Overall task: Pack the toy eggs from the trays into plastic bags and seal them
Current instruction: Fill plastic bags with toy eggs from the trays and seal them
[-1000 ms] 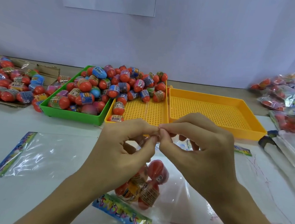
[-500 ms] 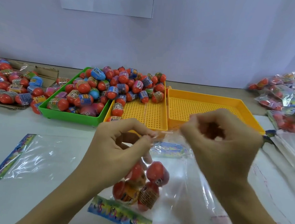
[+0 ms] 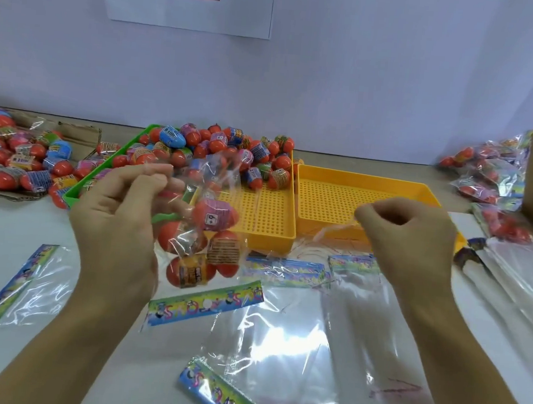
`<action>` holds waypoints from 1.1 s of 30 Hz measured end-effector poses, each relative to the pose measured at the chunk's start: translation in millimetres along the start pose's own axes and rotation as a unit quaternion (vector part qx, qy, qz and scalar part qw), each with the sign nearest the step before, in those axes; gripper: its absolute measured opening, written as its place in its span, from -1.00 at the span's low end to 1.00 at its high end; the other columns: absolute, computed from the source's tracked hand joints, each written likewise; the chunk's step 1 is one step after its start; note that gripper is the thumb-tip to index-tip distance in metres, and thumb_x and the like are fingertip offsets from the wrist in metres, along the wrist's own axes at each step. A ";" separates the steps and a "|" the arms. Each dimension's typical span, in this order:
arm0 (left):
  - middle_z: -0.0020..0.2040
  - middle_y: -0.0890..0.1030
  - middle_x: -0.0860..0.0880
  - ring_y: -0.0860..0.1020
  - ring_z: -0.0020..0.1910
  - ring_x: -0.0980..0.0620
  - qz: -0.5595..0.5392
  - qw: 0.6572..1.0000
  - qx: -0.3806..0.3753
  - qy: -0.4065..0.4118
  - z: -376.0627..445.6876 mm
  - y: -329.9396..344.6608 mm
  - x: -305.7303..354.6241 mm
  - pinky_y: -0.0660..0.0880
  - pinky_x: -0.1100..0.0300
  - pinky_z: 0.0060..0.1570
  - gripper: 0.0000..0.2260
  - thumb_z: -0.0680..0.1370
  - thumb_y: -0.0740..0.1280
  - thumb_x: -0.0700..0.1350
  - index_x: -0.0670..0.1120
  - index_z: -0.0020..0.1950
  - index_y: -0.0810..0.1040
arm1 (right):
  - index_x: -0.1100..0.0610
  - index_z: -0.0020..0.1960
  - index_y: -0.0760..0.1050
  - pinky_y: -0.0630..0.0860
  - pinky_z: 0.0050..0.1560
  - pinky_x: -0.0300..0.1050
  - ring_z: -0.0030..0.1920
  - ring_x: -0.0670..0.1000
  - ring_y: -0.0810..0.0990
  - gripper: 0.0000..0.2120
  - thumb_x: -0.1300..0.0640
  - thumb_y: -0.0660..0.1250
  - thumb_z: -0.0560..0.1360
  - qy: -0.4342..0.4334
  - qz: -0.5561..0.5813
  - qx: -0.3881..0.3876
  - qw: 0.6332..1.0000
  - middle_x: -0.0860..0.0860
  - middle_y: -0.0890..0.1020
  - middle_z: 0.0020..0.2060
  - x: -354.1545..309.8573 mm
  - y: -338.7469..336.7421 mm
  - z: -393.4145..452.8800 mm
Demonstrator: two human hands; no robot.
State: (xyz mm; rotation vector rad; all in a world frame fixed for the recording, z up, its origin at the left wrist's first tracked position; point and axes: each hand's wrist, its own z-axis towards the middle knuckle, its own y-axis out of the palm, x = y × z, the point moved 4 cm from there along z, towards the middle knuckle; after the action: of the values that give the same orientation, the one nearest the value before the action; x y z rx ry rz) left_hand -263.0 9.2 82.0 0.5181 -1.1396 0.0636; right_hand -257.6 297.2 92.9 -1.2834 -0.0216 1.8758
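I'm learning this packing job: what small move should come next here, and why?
Probably drop the peeled strip pinched in the right hand, then fold the flap shut: the left hand holds the filled bag up, its top looking unsealed.

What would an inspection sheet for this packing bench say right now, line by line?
Surface: white table, crowded.
Job's things: filled bag of toy eggs held up; green tray heaped with eggs; right yellow tray bare; empty bags lying flat.
Clutter: loose eggs on cardboard far left; packed bags far right.
Grippers: left hand pinches the bag's top; right hand pinches a thin strip.
Cables: nothing seen.
Surroundings: pale wall, paper sheet pinned up.
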 end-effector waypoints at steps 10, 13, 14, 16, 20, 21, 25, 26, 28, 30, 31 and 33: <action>-0.26 0.68 0.07 0.65 -0.37 0.06 0.090 0.993 -0.049 0.056 -15.3 12.6 2.0 0.58 0.26 -0.36 -0.85 0.52 0.33 -0.19 0.02 -0.10 0.66 | 0.02 0.13 0.68 0.44 -0.11 -0.28 -0.13 -0.15 0.54 -0.72 0.25 0.32 0.51 0.025 -0.151 -0.246 0.957 -0.08 0.69 -0.04 15.6 40.9 -15.4; -0.26 0.68 0.08 0.65 -0.38 0.05 0.119 0.988 -0.072 0.067 -17.3 14.3 1.3 0.60 0.25 -0.35 -0.84 0.55 0.31 -0.22 0.01 -0.07 0.64 | -0.07 -0.13 0.66 0.42 -0.27 -0.28 -0.24 -0.18 0.53 -0.86 0.17 0.42 0.47 0.021 -0.145 -0.218 0.965 -0.18 0.65 -0.22 15.6 38.2 -14.5; -0.27 0.68 0.08 0.65 -0.37 0.05 0.125 0.987 -0.075 0.070 -17.6 14.4 1.2 0.60 0.25 -0.35 -0.84 0.56 0.31 -0.22 0.01 -0.07 0.64 | -0.06 -0.24 0.62 0.40 -0.31 -0.26 -0.28 -0.17 0.52 -0.88 0.10 0.48 0.45 0.018 -0.138 -0.198 0.970 -0.18 0.63 -0.29 13.8 36.0 -13.9; -0.27 0.68 0.07 0.65 -0.37 0.05 0.131 0.986 -0.078 0.074 -18.2 14.8 1.1 0.60 0.24 -0.35 -0.83 0.57 0.31 -0.23 0.01 -0.06 0.64 | 0.01 -0.36 0.56 0.36 -0.35 -0.23 -0.35 -0.15 0.49 -0.75 -0.05 0.52 0.41 -0.001 -0.113 -0.145 0.983 -0.13 0.56 -0.42 9.9 30.6 -12.9; -0.25 0.68 0.05 0.66 -0.35 0.01 0.133 0.986 -0.085 0.061 -19.0 15.3 -1.1 0.60 0.24 -0.34 -0.80 0.59 0.32 -0.25 0.02 -0.07 0.65 | 0.08 -0.34 0.57 0.34 -0.33 -0.24 -0.38 -0.09 0.40 -0.70 -0.08 0.46 0.46 -0.035 0.035 -0.057 0.997 -0.11 0.48 -0.46 -1.8 18.3 -9.6; -0.24 0.68 0.04 0.66 -0.35 0.00 0.128 0.987 -0.088 0.047 -19.1 15.8 -2.8 0.61 0.23 -0.34 -0.81 0.59 0.32 -0.25 0.02 -0.07 0.65 | 0.04 -0.26 0.63 0.36 -0.31 -0.26 -0.36 -0.08 0.39 -0.79 -0.05 0.46 0.48 -0.024 0.087 -0.056 0.994 -0.10 0.48 -0.41 -2.3 16.4 -7.9; -0.22 0.67 -0.03 0.62 -0.38 -0.01 0.066 0.991 -0.106 -0.048 -20.8 21.1 -10.6 0.59 0.20 -0.35 -0.88 0.53 0.35 -0.16 -0.01 -0.14 0.67 | -0.10 0.06 0.69 0.32 -0.41 -0.38 -0.44 -0.11 0.30 -0.75 0.22 0.40 0.53 0.058 0.271 -0.143 0.950 -0.04 0.38 -0.31 -4.2 18.7 -8.1; -0.23 0.67 -0.05 0.62 -0.38 -0.01 0.042 0.990 -0.116 -0.072 -21.5 23.4 -11.7 0.58 0.21 -0.37 -0.88 0.49 0.35 -0.12 0.00 -0.16 0.69 | -0.10 0.04 0.69 0.33 -0.43 -0.39 -0.44 -0.14 0.33 -0.73 0.25 0.38 0.53 0.066 0.274 -0.157 0.947 -0.08 0.41 -0.33 -5.8 19.5 -9.4; -0.24 0.67 -0.05 0.63 -0.38 0.01 -0.001 0.983 -0.141 -0.116 -23.0 28.1 -13.3 0.58 0.21 -0.40 -0.87 0.43 0.35 -0.09 0.02 -0.20 0.70 | -0.08 0.00 0.70 0.35 -0.43 -0.35 -0.40 -0.14 0.41 -0.81 0.16 0.37 0.55 0.068 0.269 -0.200 0.940 -0.09 0.52 -0.34 -12.8 22.9 -14.0; -0.25 0.67 -0.06 0.64 -0.37 0.03 -0.029 0.977 -0.151 -0.148 -24.6 30.4 -14.9 0.58 0.23 -0.40 -0.86 0.42 0.34 -0.10 0.02 -0.22 0.71 | -0.04 -0.01 0.69 0.38 -0.43 -0.29 -0.32 -0.09 0.50 -0.79 -0.12 0.38 0.48 0.059 0.266 -0.281 0.920 0.02 0.63 -0.23 -20.3 28.5 -21.6; -0.25 0.67 -0.06 0.65 -0.35 0.03 -0.034 0.975 -0.153 -0.156 -25.2 30.9 -15.9 0.59 0.22 -0.38 -0.86 0.42 0.34 -0.10 0.01 -0.22 0.71 | -0.04 -0.02 0.69 0.41 -0.41 -0.27 -0.28 -0.07 0.54 -0.68 -0.24 0.36 0.41 0.052 0.259 -0.321 0.910 0.03 0.67 -0.19 -22.5 31.2 -26.0; -0.22 0.67 -0.08 0.66 -0.32 -0.01 -0.033 0.973 -0.156 -0.164 -26.3 31.4 -17.8 0.62 0.14 -0.33 -0.89 0.43 0.35 -0.11 -0.03 -0.17 0.69 | -0.11 -0.04 0.69 0.47 -0.36 -0.25 -0.20 -0.10 0.63 -0.63 -0.31 0.35 0.32 0.037 0.247 -0.364 0.897 -0.04 0.71 -0.14 -27.5 35.1 -33.0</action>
State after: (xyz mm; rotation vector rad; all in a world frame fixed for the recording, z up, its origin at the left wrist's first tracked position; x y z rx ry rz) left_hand -257.9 51.8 69.5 0.2902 -1.4228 -0.2657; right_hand -250.6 243.2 82.5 -2.0116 -0.4329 2.3571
